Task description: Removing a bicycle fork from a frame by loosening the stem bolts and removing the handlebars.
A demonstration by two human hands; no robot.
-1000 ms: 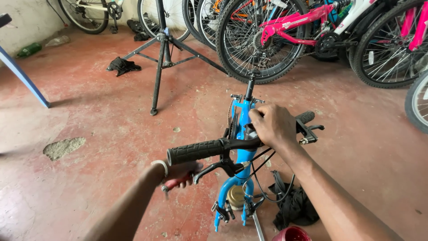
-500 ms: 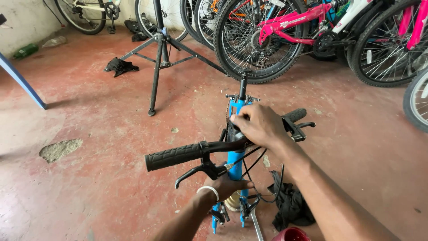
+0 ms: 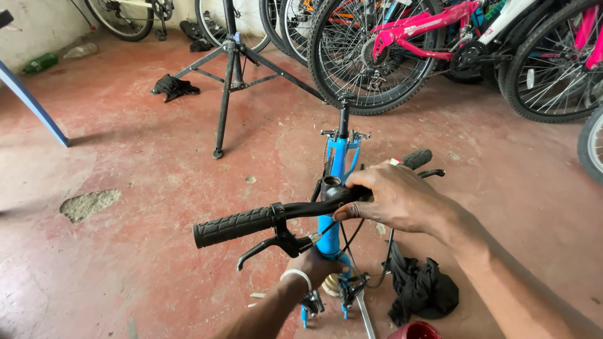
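Note:
A blue bicycle frame (image 3: 336, 160) stands upright in front of me, with a black handlebar (image 3: 295, 210) across its top. My right hand (image 3: 392, 198) grips the handlebar at its middle, by the stem. The ribbed left grip (image 3: 233, 226) and a black brake lever (image 3: 267, 246) stick out to the left. My left hand (image 3: 317, 267), with a white band on the wrist, is lower down and closed around the blue frame under the bar. The far grip (image 3: 416, 158) shows past my right knuckles.
A black repair stand (image 3: 227, 75) rises on the red floor behind. Several bicycles, one pink (image 3: 421, 37), lean at the back. A black rag (image 3: 419, 289) and a spanner (image 3: 364, 317) lie by the frame's base, another rag (image 3: 173, 86) at far left.
My left hand let go of the left grip and dropped under the handlebar onto the blue frame. The handlebar has swung, its left grip now lower and nearer to me.

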